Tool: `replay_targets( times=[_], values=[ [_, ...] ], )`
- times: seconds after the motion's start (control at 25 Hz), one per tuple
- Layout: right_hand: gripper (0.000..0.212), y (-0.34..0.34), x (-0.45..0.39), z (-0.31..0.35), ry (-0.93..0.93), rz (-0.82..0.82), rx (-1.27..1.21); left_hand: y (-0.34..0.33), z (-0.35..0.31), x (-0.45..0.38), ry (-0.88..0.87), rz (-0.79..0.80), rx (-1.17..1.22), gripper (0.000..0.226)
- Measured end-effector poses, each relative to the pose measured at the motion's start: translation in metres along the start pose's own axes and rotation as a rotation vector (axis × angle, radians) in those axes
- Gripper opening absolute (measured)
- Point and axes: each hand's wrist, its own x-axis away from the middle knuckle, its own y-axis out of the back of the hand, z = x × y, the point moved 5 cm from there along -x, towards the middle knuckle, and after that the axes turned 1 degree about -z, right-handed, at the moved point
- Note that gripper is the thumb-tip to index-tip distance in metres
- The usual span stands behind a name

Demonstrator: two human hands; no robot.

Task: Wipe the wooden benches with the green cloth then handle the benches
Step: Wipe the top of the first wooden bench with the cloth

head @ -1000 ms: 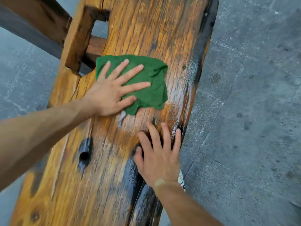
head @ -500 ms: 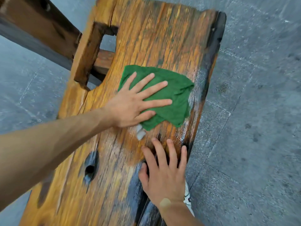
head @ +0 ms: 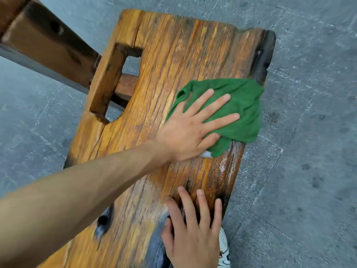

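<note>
A worn wooden bench (head: 173,60) with an orange-brown plank seat runs from the bottom left to the upper right. The green cloth (head: 243,105) lies near the seat's right edge, its far side hanging over that edge. My left hand (head: 193,128) presses flat on the cloth with fingers spread and straight. My right hand (head: 191,229) rests flat on the seat nearer to me, fingers straight, close to the dark right edge. The wood between the two hands looks wet and shiny.
A rectangular cut-out (head: 123,80) opens in the seat's left side. A second dark wooden bench or beam (head: 48,45) crosses the upper left. A dark knot hole (head: 102,221) sits low in the seat. Grey stone paving (head: 299,151) surrounds everything; a shoe tip (head: 224,248) shows below.
My left hand has slid the green cloth to the right, from the seat's middle to its right edge. The right hand has stayed flat in the same spot on the seat.
</note>
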Motion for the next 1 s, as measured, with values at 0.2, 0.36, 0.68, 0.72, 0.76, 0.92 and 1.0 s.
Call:
replay_targets(
  times=[0.2, 0.36, 0.68, 0.72, 0.76, 0.92, 1.0],
  values=[
    [0.041, 0.019, -0.028, -0.004, 0.043, 0.013, -0.150, 0.020, 0.163, 0.003, 0.676, -0.140, 0.170, 0.056],
    [0.036, 0.033, -0.169, -0.081, -0.069, -0.058, -0.073, 0.031, 0.178, -0.065, 1.004, -0.180, 0.118, 0.056],
    [0.037, 0.024, -0.212, -0.100, -0.161, -0.122, -0.038, 0.048, 0.261, -0.082, 1.196, -0.199, 0.131, 0.058],
    [0.037, 0.023, -0.215, -0.102, -0.163, -0.118, -0.042, 0.049, 0.245, -0.087, 1.101, -0.202, 0.114, 0.057],
    [0.037, 0.023, -0.215, -0.102, -0.155, -0.121, -0.052, 0.050, 0.223, -0.092, 0.967, -0.215, 0.103, 0.058],
    [0.035, 0.022, -0.209, -0.102, -0.153, -0.136, -0.055, 0.043, 0.087, -0.108, 0.369, -0.124, 0.078, 0.066],
    [0.036, 0.024, -0.215, -0.103, -0.178, -0.137, -0.125, 0.035, 0.046, -0.133, 0.124, 0.008, -0.048, 0.068]
  ],
)
